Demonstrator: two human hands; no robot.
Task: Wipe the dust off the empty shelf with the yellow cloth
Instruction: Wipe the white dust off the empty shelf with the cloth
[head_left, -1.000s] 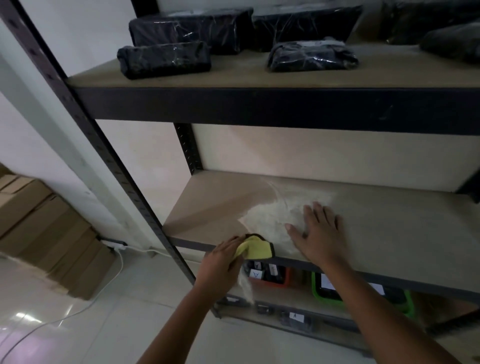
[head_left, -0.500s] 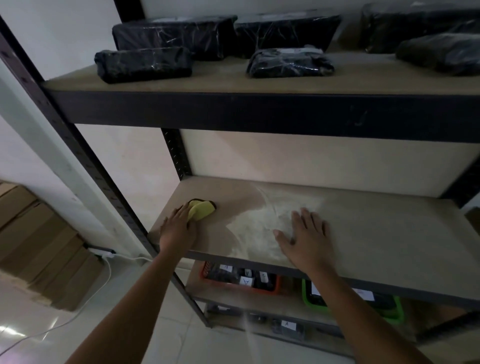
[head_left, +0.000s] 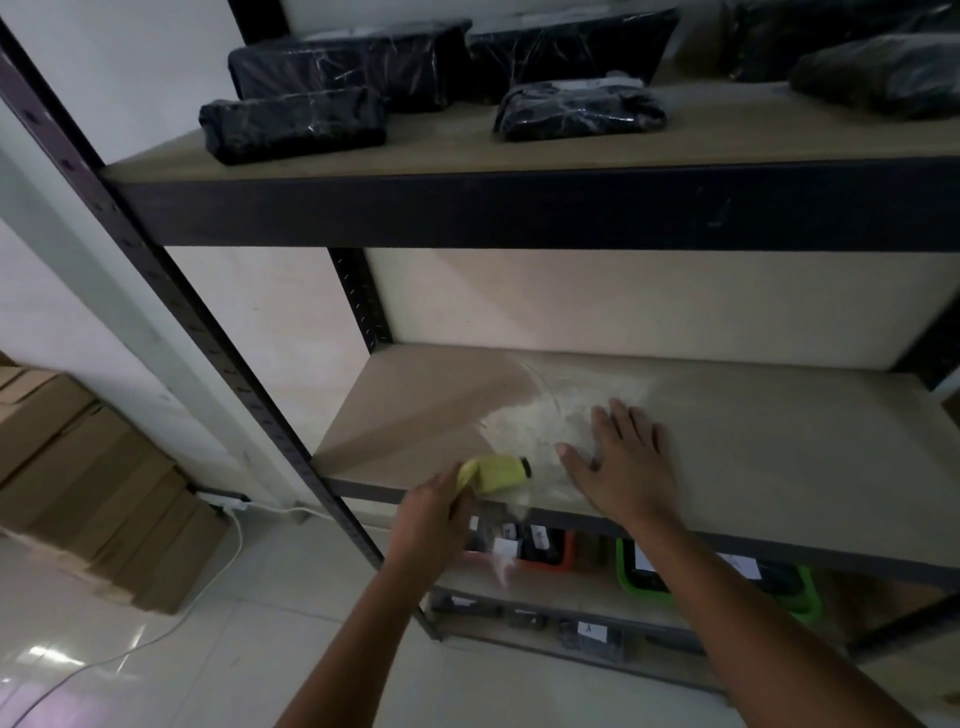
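Observation:
The empty wooden shelf (head_left: 779, 441) runs across the middle of the head view, with a pale patch of dust (head_left: 540, 415) near its front centre. My left hand (head_left: 431, 519) grips the bunched yellow cloth (head_left: 493, 474) at the shelf's front edge, just left of the dust. A wisp of dust falls off the edge below the cloth. My right hand (head_left: 628, 467) lies flat on the shelf with fingers spread, on the right side of the dust patch.
The upper shelf (head_left: 519, 150) carries several black wrapped packages (head_left: 293, 122). Below are an orange bin (head_left: 545, 551) and a green bin (head_left: 644, 577) with labelled items. A black upright post (head_left: 208, 332) stands left. Cardboard boxes (head_left: 93, 478) and a white cable (head_left: 228, 545) lie on the floor.
My left hand has swept the yellow cloth from the shelf's left part back to the front edge beside the dust, pushing dust over the edge. My right hand stays flat.

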